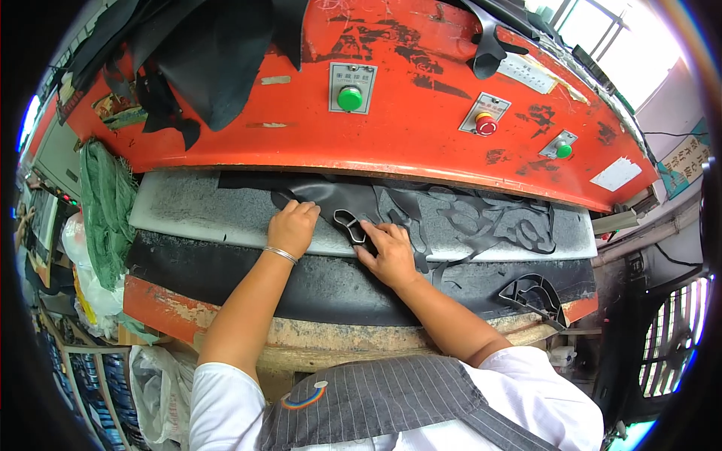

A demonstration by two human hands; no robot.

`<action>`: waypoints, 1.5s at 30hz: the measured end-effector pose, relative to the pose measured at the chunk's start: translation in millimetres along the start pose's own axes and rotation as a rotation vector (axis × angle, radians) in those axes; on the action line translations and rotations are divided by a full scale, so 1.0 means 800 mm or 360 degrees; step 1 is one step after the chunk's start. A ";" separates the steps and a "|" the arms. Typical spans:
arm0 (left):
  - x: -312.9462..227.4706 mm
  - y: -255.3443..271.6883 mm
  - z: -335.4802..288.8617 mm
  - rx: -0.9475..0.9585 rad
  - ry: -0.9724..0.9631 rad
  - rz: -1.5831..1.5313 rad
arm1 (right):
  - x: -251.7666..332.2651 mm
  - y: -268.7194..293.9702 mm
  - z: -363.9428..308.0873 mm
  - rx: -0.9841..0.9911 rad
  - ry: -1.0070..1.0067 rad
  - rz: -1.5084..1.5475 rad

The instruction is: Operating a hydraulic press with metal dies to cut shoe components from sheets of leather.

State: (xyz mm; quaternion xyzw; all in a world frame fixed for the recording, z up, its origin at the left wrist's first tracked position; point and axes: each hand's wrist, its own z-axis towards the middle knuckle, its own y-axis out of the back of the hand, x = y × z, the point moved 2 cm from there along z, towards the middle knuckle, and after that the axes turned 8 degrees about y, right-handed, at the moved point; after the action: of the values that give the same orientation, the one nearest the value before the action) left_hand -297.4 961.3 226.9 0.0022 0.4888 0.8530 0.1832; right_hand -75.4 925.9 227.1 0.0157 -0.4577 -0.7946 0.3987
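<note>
Both arms (pixel 247 316) forward, left hand (pixel 292 229) with curled fingers (pixel 307 210), right hand (pixel 392 255) with thumb (pixel 365 257) apart

Bright daylight from the upper-right window (pixel 639 49), blown out white, soft sheen on the red panel (pixel 421 139), colour fringes near black fisheye rim, edges bent, centre clear

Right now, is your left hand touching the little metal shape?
Apart: the head view shows black sheet between the left hand and the little metal shape.
</note>
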 end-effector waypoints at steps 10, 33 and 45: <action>-0.076 0.122 0.039 0.0077 0.0597 -0.1138 | -0.085 0.203 0.044 -0.1190 0.0059 -0.0094; -0.139 0.166 -0.145 0.0894 0.0455 -0.0441 | 0.124 0.120 -0.103 0.0829 0.0220 0.0480; -0.112 0.109 -0.163 0.1214 0.0447 -0.0401 | 0.121 0.103 -0.108 0.1254 0.0119 0.0168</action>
State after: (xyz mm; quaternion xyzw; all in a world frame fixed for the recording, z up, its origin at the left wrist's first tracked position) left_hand -264.5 784.6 247.4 -0.1062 0.7860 0.5740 0.2036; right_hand -56.5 779.9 271.1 0.1727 -0.7127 -0.5355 0.4188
